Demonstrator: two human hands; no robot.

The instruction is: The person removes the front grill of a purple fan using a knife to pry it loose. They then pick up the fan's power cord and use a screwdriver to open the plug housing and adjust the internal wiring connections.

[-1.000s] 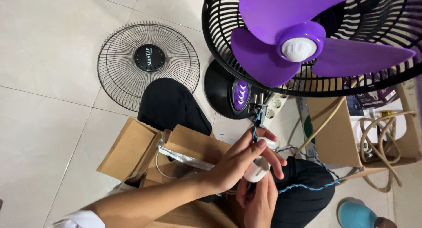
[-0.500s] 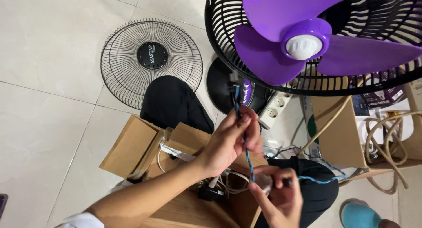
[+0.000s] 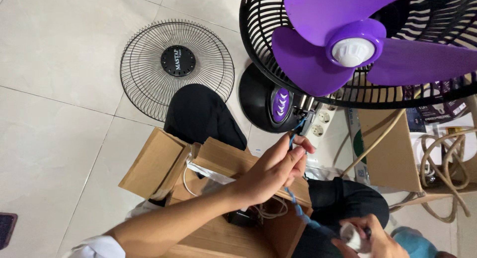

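Note:
My left hand [image 3: 277, 169] reaches in from the lower left and pinches a thin blue cord [image 3: 299, 208] just below the fan's black base [image 3: 258, 103]. The cord runs from two metal prongs [image 3: 304, 103] at the base, through my fingers, down to my right hand [image 3: 370, 238]. That hand sits at the bottom edge, closed around a small white round object [image 3: 351, 235]. Above stands the fan with purple blades [image 3: 318, 54] inside a black rear guard [image 3: 263, 49].
A detached black wire grille [image 3: 149, 64] lies on the tiled floor. An open cardboard box [image 3: 159, 163] sits under my left arm. A white power strip [image 3: 324, 123], another cardboard box [image 3: 392, 153] and coiled beige hoses [image 3: 447, 163] are on the right. My black-trousered knees [image 3: 198, 114] are in view.
My left hand came down a little from the fan base, keeping the blue cord. My right hand moved down and right with the white object, drawing the cord out longer.

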